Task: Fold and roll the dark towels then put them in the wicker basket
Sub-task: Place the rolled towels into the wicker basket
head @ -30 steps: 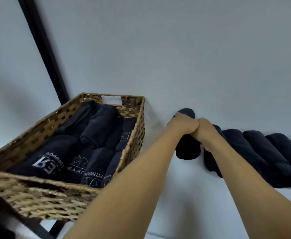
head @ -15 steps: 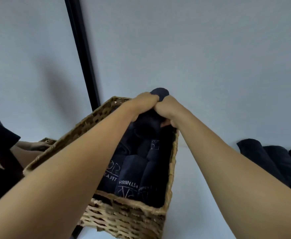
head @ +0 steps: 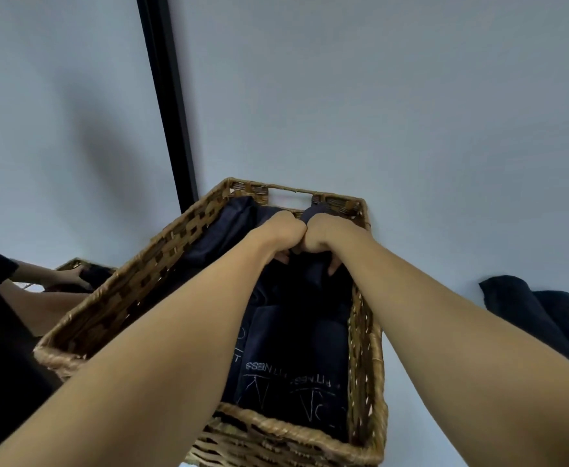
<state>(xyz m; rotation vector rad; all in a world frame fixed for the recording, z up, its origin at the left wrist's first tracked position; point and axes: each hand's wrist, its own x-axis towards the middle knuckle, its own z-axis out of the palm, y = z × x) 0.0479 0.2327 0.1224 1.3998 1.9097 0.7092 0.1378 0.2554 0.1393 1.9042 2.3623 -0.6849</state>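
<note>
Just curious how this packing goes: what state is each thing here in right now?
Wicker basket: upright, open-topped, largely filled.
Rolled towel: at its far end, gripped from above.
Left hand: fingers curled round that towel.
Right hand: gripping it too, knuckles touching the left hand.
Packed towels: lying side by side inside, lettering showing.
Spare towels: on the surface right of the basket, apart from it.

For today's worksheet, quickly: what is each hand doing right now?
Left hand: fingers curled round the rolled dark towel, inside the wicker basket.
Right hand: grips the same towel.
</note>
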